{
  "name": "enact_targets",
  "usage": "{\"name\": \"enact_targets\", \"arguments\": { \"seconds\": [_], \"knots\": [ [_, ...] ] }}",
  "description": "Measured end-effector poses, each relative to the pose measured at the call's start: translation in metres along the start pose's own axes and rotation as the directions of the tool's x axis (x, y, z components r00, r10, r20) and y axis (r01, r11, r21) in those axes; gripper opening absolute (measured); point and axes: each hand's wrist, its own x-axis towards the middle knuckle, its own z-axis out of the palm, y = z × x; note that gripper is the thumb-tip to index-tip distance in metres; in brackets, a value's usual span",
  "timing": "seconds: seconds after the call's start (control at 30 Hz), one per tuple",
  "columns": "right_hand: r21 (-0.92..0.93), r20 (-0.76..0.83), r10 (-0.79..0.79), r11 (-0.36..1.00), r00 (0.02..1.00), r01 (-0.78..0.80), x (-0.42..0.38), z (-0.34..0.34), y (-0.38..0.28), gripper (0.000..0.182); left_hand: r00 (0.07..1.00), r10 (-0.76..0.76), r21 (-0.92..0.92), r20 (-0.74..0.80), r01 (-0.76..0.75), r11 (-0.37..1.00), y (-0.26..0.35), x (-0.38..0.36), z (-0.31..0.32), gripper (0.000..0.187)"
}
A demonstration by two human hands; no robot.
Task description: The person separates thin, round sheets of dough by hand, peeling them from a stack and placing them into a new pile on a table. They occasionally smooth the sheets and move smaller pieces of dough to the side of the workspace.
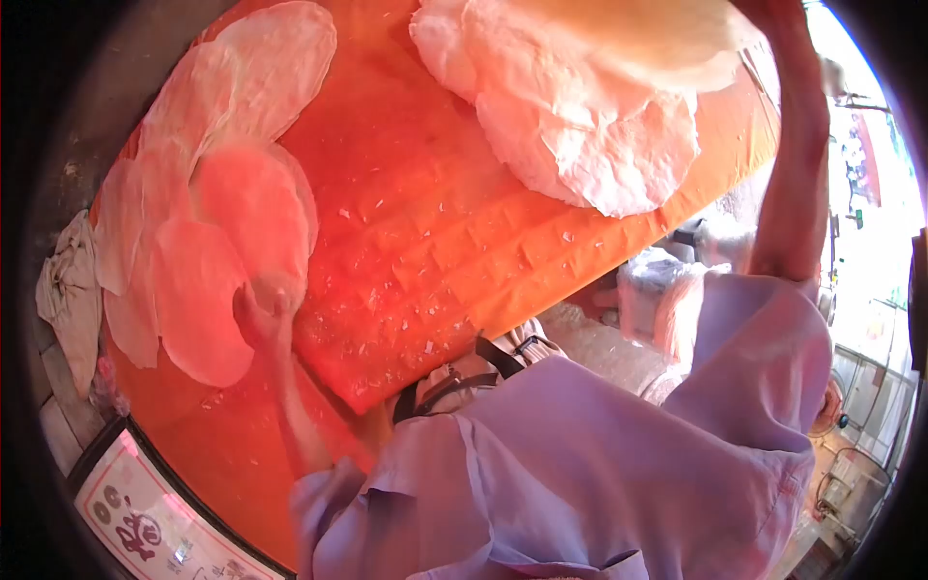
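On the orange cloth at the left, several thin pale flatbread sheets (198,300) overlap one another. My left hand (263,319) is closed on the near edge of one flatbread sheet (256,208), which looks slightly blurred. Toward the top right lies a pile of crinkled flatbread sheets (609,145). Over that pile is a smoother, blurred sheet (667,43). My right arm reaches up to it, and my right hand (764,8) is cut off at the top edge of the view, so its fingers are hidden.
Small flakes are scattered over the orange-covered table (416,251). A crumpled cloth (70,290) hangs at the far left, above a framed sign (159,517). Clear plastic wrapping (667,290) is beside the table's right edge. A fan (851,488) stands at the lower right.
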Motion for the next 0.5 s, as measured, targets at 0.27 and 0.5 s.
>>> {"name": "enact_targets", "arguments": {
  "seconds": [0.27,0.5],
  "knots": [
    [-0.458,0.443,0.448,0.857,0.777,-0.234,-0.126,0.061,0.019,0.021,0.908,0.409,0.058,0.094,-0.415,0.908,-0.042,0.010,0.010,0.055],
    [-0.225,0.629,0.519,0.834,0.579,-0.504,-0.281,0.129,-0.068,0.043,0.933,0.209,-0.010,0.293,-0.216,0.976,-0.060,0.023,-0.015,0.051]
  ]
}}
